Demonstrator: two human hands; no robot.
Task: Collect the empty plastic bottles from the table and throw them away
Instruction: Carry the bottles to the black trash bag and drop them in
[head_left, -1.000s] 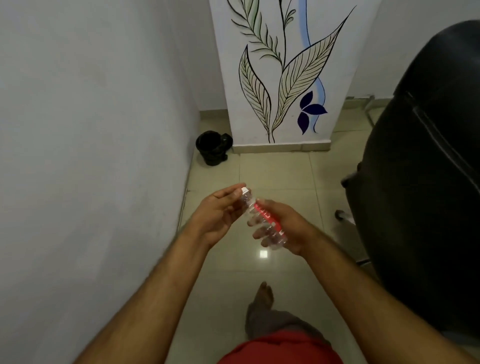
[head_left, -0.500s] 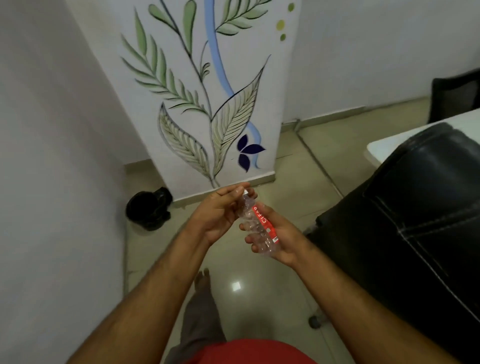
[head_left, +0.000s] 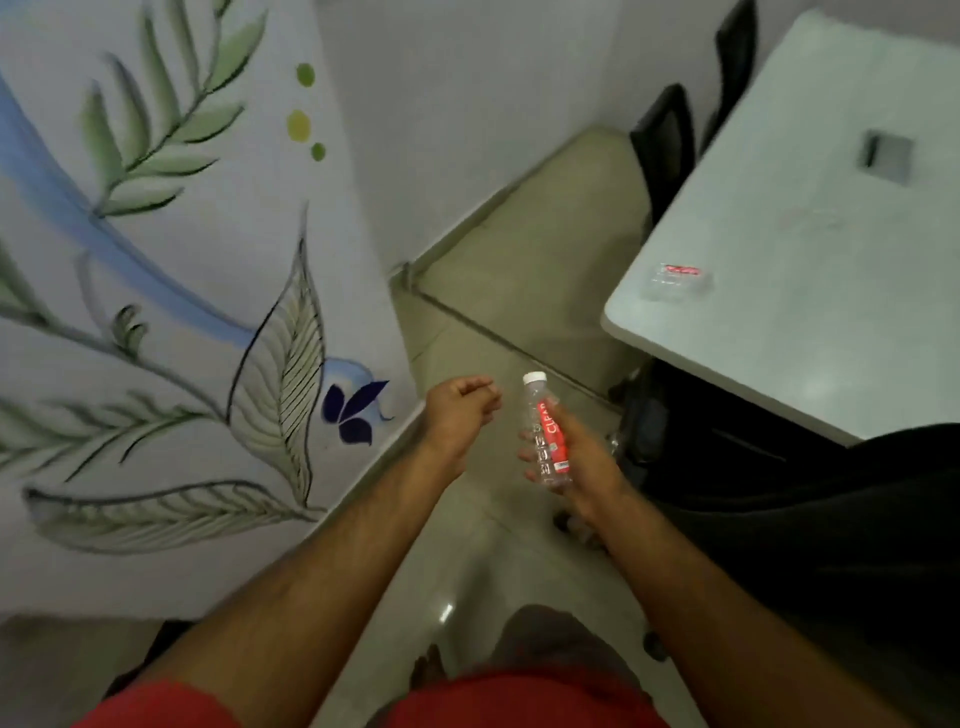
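The view has swung right since half a second ago: the table (head_left: 810, 332) now fills the upper right, and the black bin seen earlier is out of frame. A second, crushed bottle (head_left: 676, 280) lies near the table's near corner, so collection is judged unfinished. The right hand (head_left: 576, 457) grips the capped bottle (head_left: 546, 431) upright. The left hand (head_left: 460, 410) has released the cap; it is loosely curled, empty, just beside the bottle.

The bottle (head_left: 546, 431) held in the right hand (head_left: 582, 462) carried a red label with white letters running along its length, readable as "CLEAR". A second bottle (head_left: 675, 280) on the worktop (head_left: 810, 291) bore a red label too blurred to read.
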